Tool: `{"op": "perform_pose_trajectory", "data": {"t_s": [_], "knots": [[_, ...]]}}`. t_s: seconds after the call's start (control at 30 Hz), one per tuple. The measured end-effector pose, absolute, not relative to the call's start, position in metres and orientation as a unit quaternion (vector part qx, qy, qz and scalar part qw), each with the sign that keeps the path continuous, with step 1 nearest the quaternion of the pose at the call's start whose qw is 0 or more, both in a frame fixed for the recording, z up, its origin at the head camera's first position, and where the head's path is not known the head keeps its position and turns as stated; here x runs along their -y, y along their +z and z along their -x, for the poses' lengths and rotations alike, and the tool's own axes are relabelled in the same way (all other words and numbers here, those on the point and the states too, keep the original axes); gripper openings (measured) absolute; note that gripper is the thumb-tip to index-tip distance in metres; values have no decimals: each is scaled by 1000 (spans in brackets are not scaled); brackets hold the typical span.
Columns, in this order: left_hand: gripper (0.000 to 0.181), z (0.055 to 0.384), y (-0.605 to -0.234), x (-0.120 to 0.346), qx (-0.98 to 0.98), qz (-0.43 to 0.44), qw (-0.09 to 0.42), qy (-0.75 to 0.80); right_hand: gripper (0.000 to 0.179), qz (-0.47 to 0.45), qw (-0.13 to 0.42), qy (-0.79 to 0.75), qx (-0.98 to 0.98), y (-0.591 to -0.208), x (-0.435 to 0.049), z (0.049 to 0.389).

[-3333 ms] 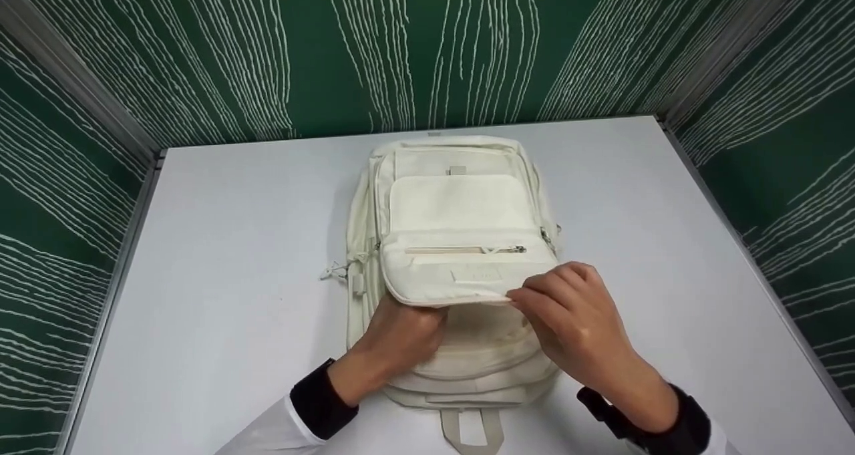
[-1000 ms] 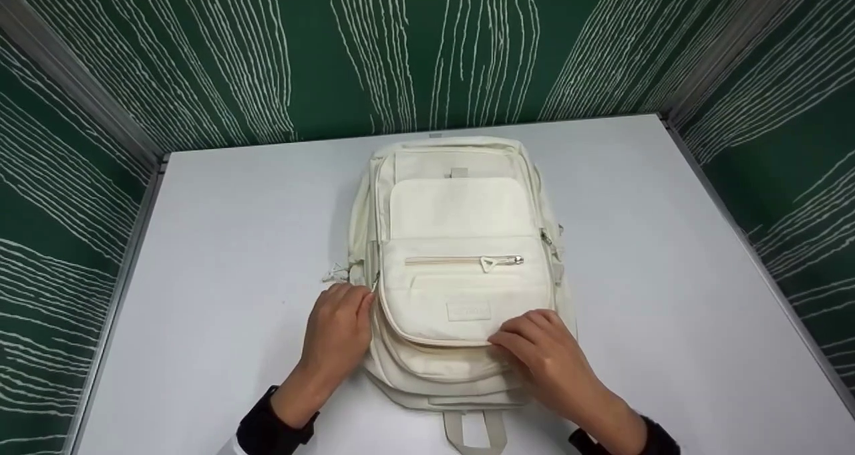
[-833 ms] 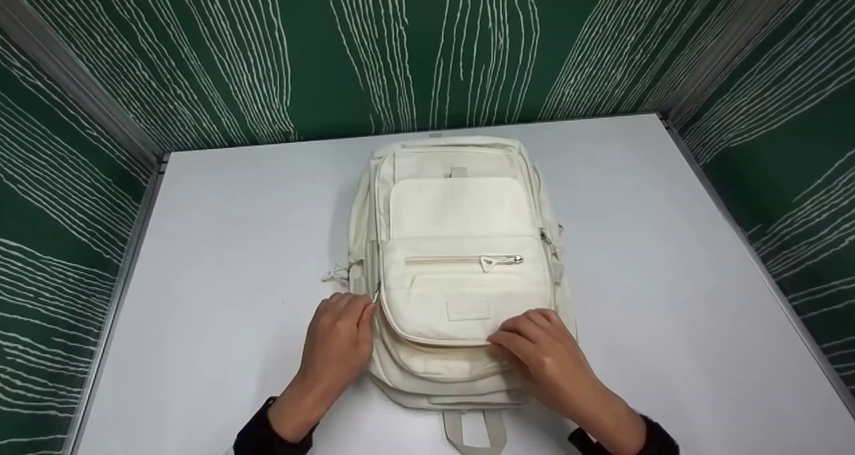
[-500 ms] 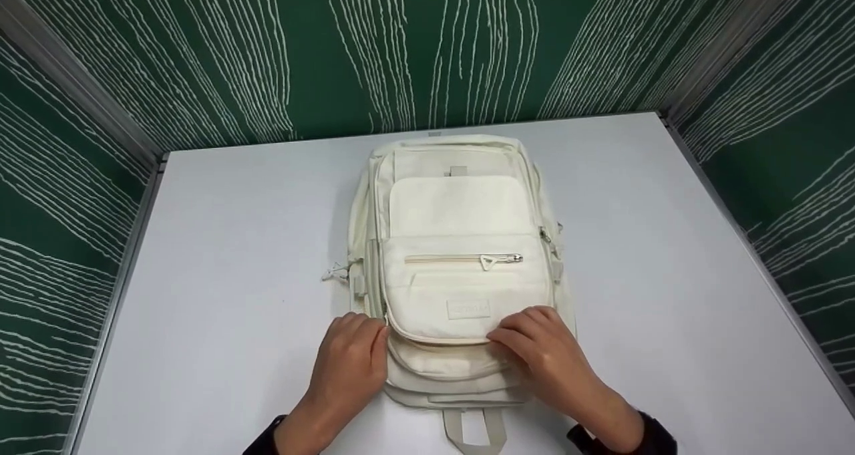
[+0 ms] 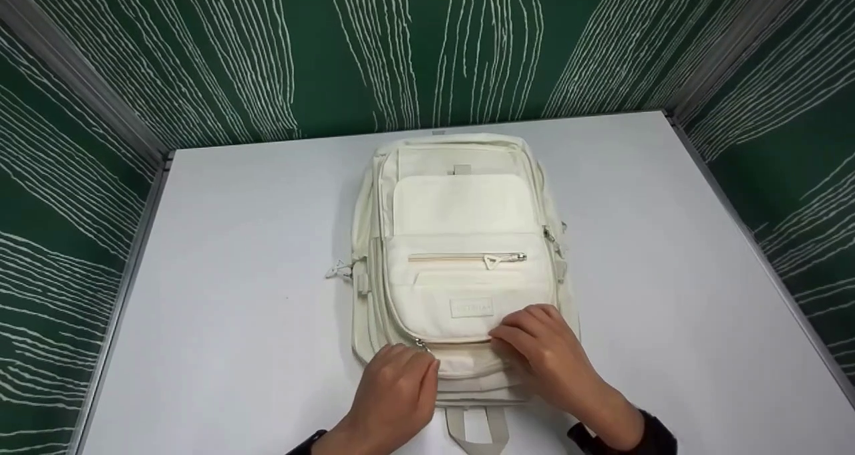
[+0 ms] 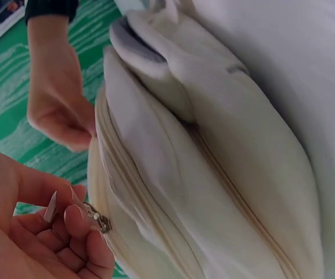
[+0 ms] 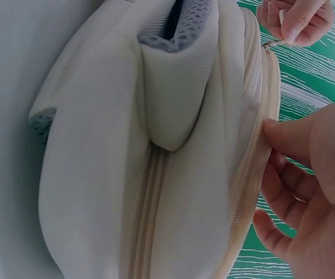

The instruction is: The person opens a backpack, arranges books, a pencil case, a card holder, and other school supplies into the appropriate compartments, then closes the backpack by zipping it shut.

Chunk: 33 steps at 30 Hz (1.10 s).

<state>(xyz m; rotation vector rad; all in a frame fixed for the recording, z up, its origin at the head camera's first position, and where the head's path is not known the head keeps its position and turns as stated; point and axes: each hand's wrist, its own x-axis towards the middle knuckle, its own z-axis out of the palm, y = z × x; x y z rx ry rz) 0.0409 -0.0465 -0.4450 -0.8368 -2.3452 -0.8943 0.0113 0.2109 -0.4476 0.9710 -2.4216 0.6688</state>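
Note:
A cream backpack (image 5: 464, 204) lies front up on the white table, its grey carry loop (image 5: 477, 431) toward me. My left hand (image 5: 397, 391) pinches the pull of a zipper at the lower left of the front pocket (image 5: 434, 301). Up close in the left wrist view, the metal zipper slider (image 6: 101, 222) sits at those fingertips, and a pale tab (image 6: 50, 207) pokes out between the fingers. With thumb and fingers, my right hand (image 5: 551, 351) holds the pocket's bottom edge. Right of the slider, the zipper's teeth (image 7: 244, 189) run apart under that hand.
A short zipper (image 5: 467, 258) with a triangular pull crosses the pocket above a label patch (image 5: 471, 307). A small charm (image 5: 338, 269) sticks out from the pack's left side. Green walls (image 5: 427, 54) with white wavy lines stand around the white table (image 5: 247, 254).
Earlier the pocket flap was lifted with my left hand beneath it; now it lies down. My left hand has drawn the slider down the left side and round the lower corner. My right hand holds still lately.

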Motion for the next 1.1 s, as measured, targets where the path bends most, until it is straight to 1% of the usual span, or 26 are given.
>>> {"op": "perform_pose_trajectory", "data": {"t_s": [0.13, 0.3, 0.43, 0.5, 0.63, 0.7, 0.83, 0.97, 1.07, 1.1], "knots": [[24, -42, -446, 29, 854, 333, 240, -321, 29, -351, 224, 244, 876, -448, -210, -11], [24, -39, -447, 6, 851, 360, 240, -298, 27, -354, 230, 247, 872, -449, -211, -10], [29, -36, -447, -11, 851, 377, 254, -264, 29, -362, 257, 257, 858, -453, -212, -9], [32, -35, -447, -17, 853, 377, 258, -254, 29, -362, 258, 268, 855, -454, -212, -10], [34, -36, -447, -21, 855, 360, 256, -273, 19, -385, 260, 278, 841, -455, -209, -13], [33, -37, -446, -20, 850, 358, 256, -290, 16, -401, 270, 280, 829, -456, -206, -14], [31, -40, -447, -16, 834, 372, 259, -313, 24, -415, 293, 281, 815, -460, -200, -18], [22, -41, -448, -10, 818, 397, 263, -322, 26, -404, 302, 285, 815, -462, -196, -21], [7, -40, -448, -4, 808, 412, 288, -306, 26, -389, 303, 298, 817, -463, -196, -24], [5, -40, -448, -2, 808, 414, 299, -292, 24, -384, 303, 305, 817, -463, -196, -25]]}}
